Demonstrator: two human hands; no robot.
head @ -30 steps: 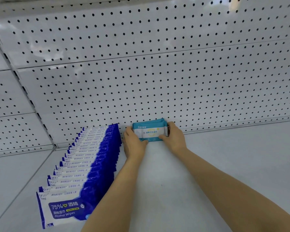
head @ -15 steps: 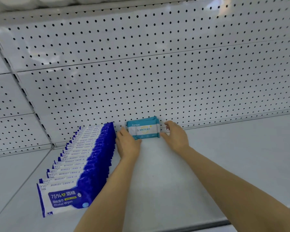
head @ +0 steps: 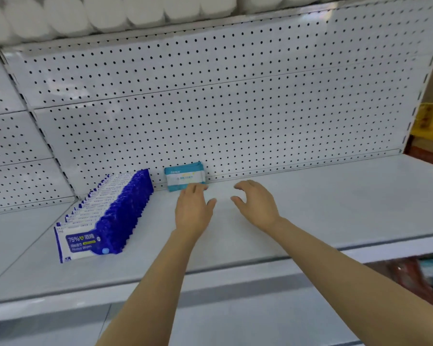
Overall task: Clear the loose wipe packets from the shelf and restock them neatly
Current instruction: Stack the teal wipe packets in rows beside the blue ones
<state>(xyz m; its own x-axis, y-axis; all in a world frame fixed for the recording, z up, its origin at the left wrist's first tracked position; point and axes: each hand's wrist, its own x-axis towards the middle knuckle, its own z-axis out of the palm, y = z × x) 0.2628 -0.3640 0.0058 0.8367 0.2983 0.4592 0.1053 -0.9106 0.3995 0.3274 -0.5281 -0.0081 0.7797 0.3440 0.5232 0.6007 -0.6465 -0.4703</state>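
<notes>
A small stack of teal wipe packets (head: 184,175) stands upright against the pegboard back wall on the white shelf (head: 310,196). To its left runs a neat row of blue alcohol wipe packs (head: 105,218), front label facing me. My left hand (head: 193,208) hovers just in front of the teal packets, fingers straight, holding nothing. My right hand (head: 256,204) is off to the right of them, fingers loosely spread, empty.
White pegboard (head: 210,108) backs the shelf. Rolls of white tissue (head: 110,13) sit on the shelf above. Yellow and red goods (head: 430,131) show past the right upright. More packets lie on a lower level at bottom right (head: 425,275).
Both hands have let go of the teal packets and pulled back toward me. The packets stay upright against the back wall. The view has drawn back from the shelf.
</notes>
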